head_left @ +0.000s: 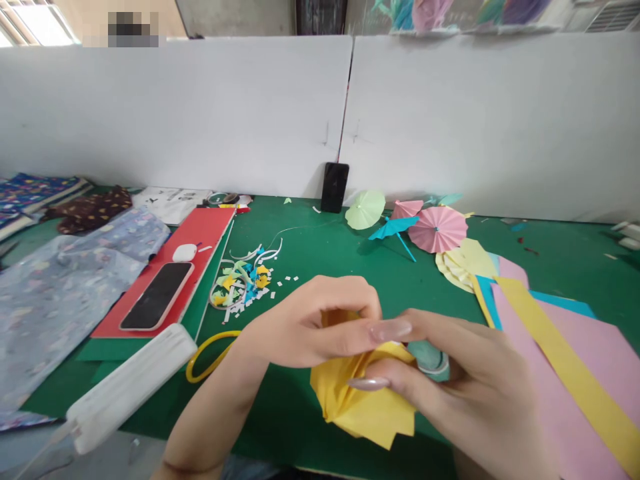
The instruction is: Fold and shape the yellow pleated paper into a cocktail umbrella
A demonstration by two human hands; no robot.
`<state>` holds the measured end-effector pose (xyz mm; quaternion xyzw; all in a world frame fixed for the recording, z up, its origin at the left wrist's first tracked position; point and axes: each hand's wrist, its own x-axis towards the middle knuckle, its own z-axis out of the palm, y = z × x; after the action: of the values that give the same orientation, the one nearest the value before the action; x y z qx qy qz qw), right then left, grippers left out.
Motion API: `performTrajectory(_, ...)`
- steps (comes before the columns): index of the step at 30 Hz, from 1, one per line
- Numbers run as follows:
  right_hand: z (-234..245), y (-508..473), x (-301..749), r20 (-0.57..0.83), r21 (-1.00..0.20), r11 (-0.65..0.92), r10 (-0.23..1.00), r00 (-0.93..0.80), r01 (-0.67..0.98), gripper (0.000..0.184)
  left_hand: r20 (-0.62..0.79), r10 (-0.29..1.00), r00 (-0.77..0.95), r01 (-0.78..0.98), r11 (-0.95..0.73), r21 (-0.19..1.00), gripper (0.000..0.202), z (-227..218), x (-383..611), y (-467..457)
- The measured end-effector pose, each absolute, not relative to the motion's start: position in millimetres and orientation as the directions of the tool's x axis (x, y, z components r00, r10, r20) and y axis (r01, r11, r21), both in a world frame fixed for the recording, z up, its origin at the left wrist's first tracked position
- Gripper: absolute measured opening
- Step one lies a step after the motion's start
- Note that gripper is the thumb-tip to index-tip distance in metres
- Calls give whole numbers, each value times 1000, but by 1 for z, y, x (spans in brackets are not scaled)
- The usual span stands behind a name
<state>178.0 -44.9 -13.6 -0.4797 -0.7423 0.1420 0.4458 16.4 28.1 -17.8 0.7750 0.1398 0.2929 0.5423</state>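
Both my hands meet over the green mat (310, 247) near its front edge. My left hand (315, 327) is curled, its thumb and fingers pinching the top of a folded yellow paper piece (360, 407). From the right, my right hand (450, 380) grips the same yellow paper between its fingers. A teal roll of tape (433, 360) peeks out between my right hand's fingers. The paper fans out in pleats below my hands.
Finished paper umbrellas in green (366, 209), blue (395, 228) and pink (437, 229) lie at the back. Pink and yellow sheets (565, 360) lie right. Paper scraps (243, 280), a yellow ring (207, 357), a white case (130, 387), a phone (157, 295) on a red board, and another phone (335, 187) against the white partition.
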Motion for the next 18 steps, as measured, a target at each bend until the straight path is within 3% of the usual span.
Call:
performTrajectory(4, -14, -47, 181, 465, -689, 470, 870, -162, 552, 9, 301, 544, 783, -73, -401, 913, 29, -16, 16, 29)
performTrajectory(9, -9, -46, 186, 396, -719, 431, 899, -188, 545, 13, 361, 555, 749, -64, -481, 874, 31, -14, 11, 31)
performTrajectory(13, -2, -41, 190, 346, -781, 429, 902, -258, 453, 6, 396, 576, 715, -18, -551, 834, 30, -12, 4, 33)
performTrajectory(18, -4, -38, 194, 290, -848, 382, 915, -280, 367, 18, 457, 525, 718, -98, -574, 813, 26, -16, 1, 36)
